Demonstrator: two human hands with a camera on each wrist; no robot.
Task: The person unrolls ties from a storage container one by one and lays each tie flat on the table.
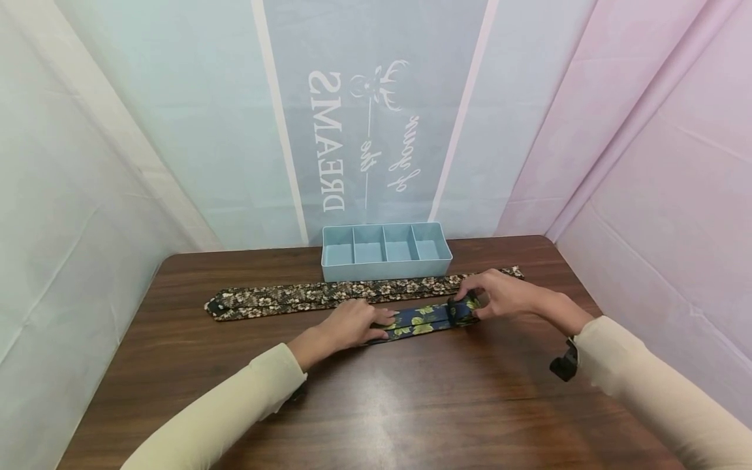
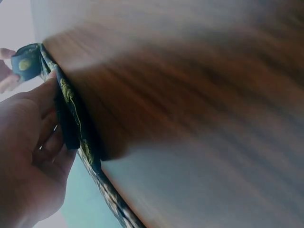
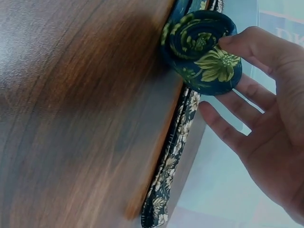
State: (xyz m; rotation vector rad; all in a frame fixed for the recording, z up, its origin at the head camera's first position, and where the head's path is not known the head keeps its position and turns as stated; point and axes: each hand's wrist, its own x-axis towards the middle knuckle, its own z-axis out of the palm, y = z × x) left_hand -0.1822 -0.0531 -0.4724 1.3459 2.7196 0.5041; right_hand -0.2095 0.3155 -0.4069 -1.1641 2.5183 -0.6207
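Observation:
A dark blue necktie with yellow-green flowers lies on the table, partly rolled from its right end. My right hand holds the rolled end between thumb and fingers; in the right wrist view the roll shows as a loose spiral. My left hand grips the flat left part of the tie, covering that end in the head view. In the left wrist view, its fingers lie along the tie's strip. A second necktie, black with cream flowers, is stretched out flat just behind.
A light blue box with several compartments stands at the back of the brown wooden table, behind the black tie. Cloth hangings surround the table at the back and both sides.

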